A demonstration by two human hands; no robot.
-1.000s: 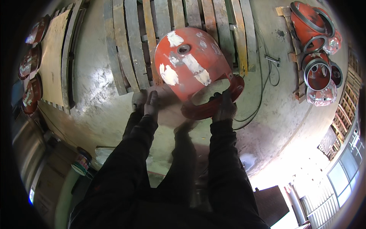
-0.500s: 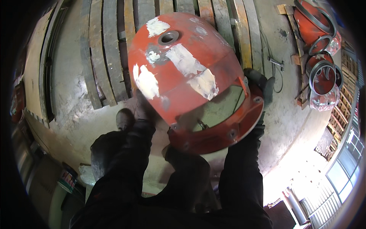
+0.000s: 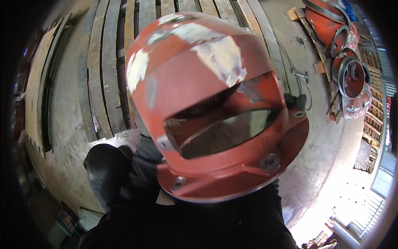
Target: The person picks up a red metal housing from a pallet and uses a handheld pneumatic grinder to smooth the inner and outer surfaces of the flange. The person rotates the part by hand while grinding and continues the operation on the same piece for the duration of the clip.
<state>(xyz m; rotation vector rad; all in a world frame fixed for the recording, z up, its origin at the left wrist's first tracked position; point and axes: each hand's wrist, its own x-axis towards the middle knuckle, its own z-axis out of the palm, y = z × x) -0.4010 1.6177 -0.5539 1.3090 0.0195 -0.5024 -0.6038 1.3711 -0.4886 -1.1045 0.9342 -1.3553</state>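
A large red metal housing (image 3: pixel 186 95) tilts up close in front of me, its rounded end over the pallet. It has cream filler patches (image 3: pixel 222 58), a wide window-like opening and a round flange with bolt holes (image 3: pixel 228 182) on the side nearest me. My left hand (image 3: pixel 142 123) is at the housing's left side, mostly tucked behind it. On the right side, my right hand (image 3: pixel 297 101) shows only as a dark gloved patch past the flange. Both hands hold the housing between them; their fingers are largely hidden.
A slatted wooden pallet (image 3: pixel 110 62) lies beneath and beyond the housing. To the right, more red castings (image 3: pixel 352 79) rest on another pallet. A hammer (image 3: pixel 300 75) and a thin cable (image 3: pixel 286 52) lie on the concrete floor. Boards (image 3: pixel 41 83) stand at the left.
The housing has come up and nearer to me, tipping so that its opening and flange face me more. Its top hole has turned away. My hands have stayed at its sides.
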